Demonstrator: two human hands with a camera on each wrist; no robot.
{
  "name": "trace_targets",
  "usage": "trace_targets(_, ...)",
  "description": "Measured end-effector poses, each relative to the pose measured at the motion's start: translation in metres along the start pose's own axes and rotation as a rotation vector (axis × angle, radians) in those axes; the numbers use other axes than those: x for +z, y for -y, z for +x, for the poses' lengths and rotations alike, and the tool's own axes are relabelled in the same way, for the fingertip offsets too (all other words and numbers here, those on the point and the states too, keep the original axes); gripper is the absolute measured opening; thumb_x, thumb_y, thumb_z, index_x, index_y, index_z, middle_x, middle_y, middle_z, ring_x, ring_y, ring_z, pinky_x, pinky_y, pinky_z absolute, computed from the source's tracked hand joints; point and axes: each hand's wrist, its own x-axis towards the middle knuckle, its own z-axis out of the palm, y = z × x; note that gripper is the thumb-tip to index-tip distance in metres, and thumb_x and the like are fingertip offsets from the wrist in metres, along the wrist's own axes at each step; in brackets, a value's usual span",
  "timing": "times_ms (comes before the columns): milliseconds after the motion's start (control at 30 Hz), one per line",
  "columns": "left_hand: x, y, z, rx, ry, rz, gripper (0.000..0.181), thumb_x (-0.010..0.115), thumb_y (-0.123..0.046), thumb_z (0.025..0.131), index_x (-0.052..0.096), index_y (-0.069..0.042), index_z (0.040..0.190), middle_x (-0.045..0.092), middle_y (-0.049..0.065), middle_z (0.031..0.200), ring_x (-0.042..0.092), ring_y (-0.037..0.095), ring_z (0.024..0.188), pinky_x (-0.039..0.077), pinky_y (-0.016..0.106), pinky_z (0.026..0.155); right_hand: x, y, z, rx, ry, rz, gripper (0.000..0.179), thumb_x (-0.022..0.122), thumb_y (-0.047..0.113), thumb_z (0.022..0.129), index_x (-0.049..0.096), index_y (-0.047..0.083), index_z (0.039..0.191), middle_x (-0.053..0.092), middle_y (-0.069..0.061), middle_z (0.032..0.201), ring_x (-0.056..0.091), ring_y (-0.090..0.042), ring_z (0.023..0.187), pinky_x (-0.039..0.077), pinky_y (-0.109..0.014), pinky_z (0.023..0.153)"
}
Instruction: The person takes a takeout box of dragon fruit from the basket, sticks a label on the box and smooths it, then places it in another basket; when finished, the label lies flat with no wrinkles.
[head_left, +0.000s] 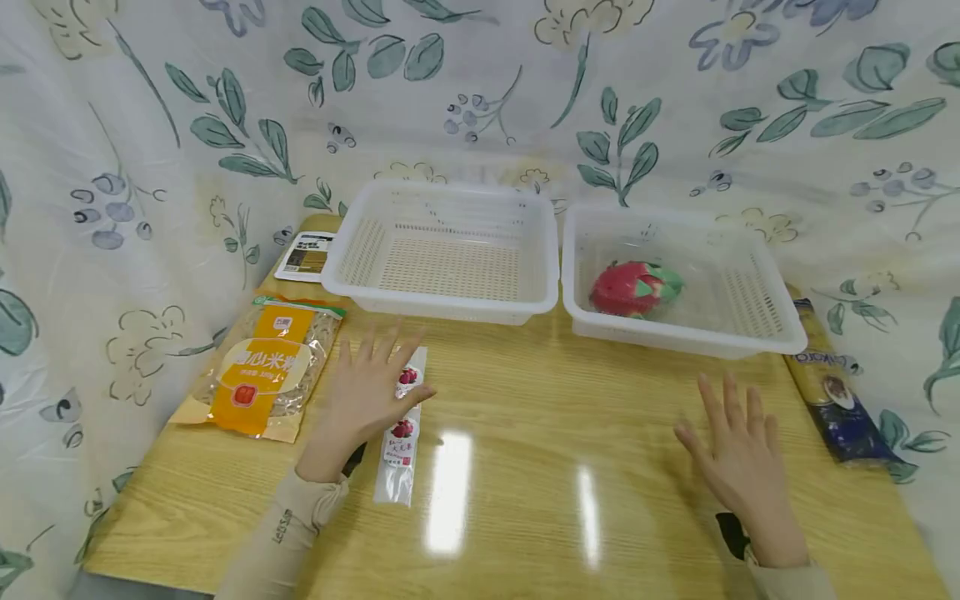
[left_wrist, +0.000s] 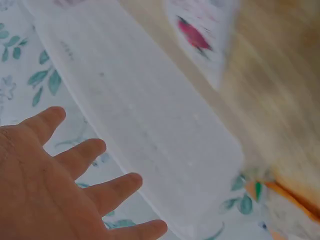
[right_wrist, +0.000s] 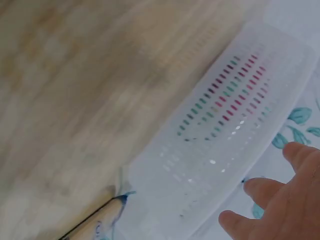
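My left hand point(head_left: 367, 392) hovers over the table's left half with its fingers spread, holding nothing. Beneath and beside it lies a long clear plastic wrapper point(head_left: 401, 433) printed with red dragon fruits; the hand overlaps its upper part in the head view. On the right, my right hand point(head_left: 742, 450) is also spread and holds nothing. Ahead of it stands a white basket point(head_left: 690, 333) with a red and green dragon fruit point(head_left: 630, 289) inside. A second white basket point(head_left: 442, 308), with nothing in it, stands ahead of my left hand.
An orange and clear bag point(head_left: 262, 367) lies on the left of the wooden table point(head_left: 525, 400). Behind it a flat white pack point(head_left: 306, 256) sits against the left basket. A yellow and blue packet point(head_left: 840, 392) lies along the right edge. Flowered cloth point(head_left: 480, 83) surrounds the back and sides.
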Motion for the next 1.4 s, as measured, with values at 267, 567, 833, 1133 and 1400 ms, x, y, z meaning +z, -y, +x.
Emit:
trace_targets(267, -0.001, -0.047, 0.030, 0.147, 0.058, -0.232, 0.083, 0.034, -0.069, 0.093, 0.014, -0.019, 0.157, 0.014, 0.006, 0.164, 0.027, 0.041, 0.145, 0.020, 0.070, 0.112, -0.013, 0.010, 0.029, -0.052, -0.035, 0.090, 0.070, 0.037, 0.048, 0.102, 0.003, 0.022, 0.158, -0.002, -0.020, 0.163, -0.011, -0.046, 0.147, -0.002, -0.069, 0.114)
trace_targets(567, 0.011, -0.107, 0.077, 0.317, 0.101, -0.513, 0.104, 0.001, -0.084, 0.079, 0.013, -0.017, 0.157, 0.018, 0.005, 0.163, 0.025, 0.032, 0.148, 0.025, 0.061, 0.116, -0.039, 0.021, 0.088, -0.085, -0.014, 0.170, 0.070, 0.031, 0.051, 0.103, 0.004, 0.017, 0.157, -0.001, -0.023, 0.162, -0.009, -0.049, 0.146, 0.003, -0.072, 0.112)
trace_targets(833, 0.026, -0.144, 0.109, 0.329, 0.122, -0.691, 0.105, 0.000, -0.084, 0.078, 0.014, -0.016, 0.157, 0.017, 0.008, 0.163, 0.021, 0.031, 0.149, 0.021, 0.052, 0.120, -0.065, 0.022, 0.138, -0.094, 0.020, 0.271, 0.074, 0.022, 0.057, 0.101, -0.001, 0.013, 0.157, -0.005, -0.025, 0.161, -0.011, -0.052, 0.145, -0.002, -0.068, 0.115)
trace_targets(1133, 0.041, -0.168, 0.131, 0.247, 0.158, -0.831, 0.111, -0.002, -0.087, 0.073, 0.015, -0.015, 0.157, 0.007, 0.008, 0.165, 0.012, 0.028, 0.151, 0.019, 0.055, 0.120, -0.080, 0.011, 0.192, -0.018, 0.141, 0.464, 0.072, 0.014, 0.054, 0.102, -0.012, 0.012, 0.155, -0.014, -0.022, 0.161, -0.012, -0.050, 0.145, -0.004, -0.066, 0.116)
trace_targets(1400, 0.053, -0.180, 0.139, 0.192, 0.109, -0.861, 0.115, -0.004, -0.086, 0.073, 0.016, -0.007, 0.155, 0.006, 0.010, 0.165, 0.014, 0.033, 0.150, 0.024, 0.062, 0.115, -0.080, -0.018, 0.220, 0.086, 0.266, 0.628, 0.066, 0.000, 0.045, 0.101, -0.023, 0.006, 0.150, -0.031, -0.017, 0.156, -0.028, -0.036, 0.144, -0.015, -0.056, 0.119)
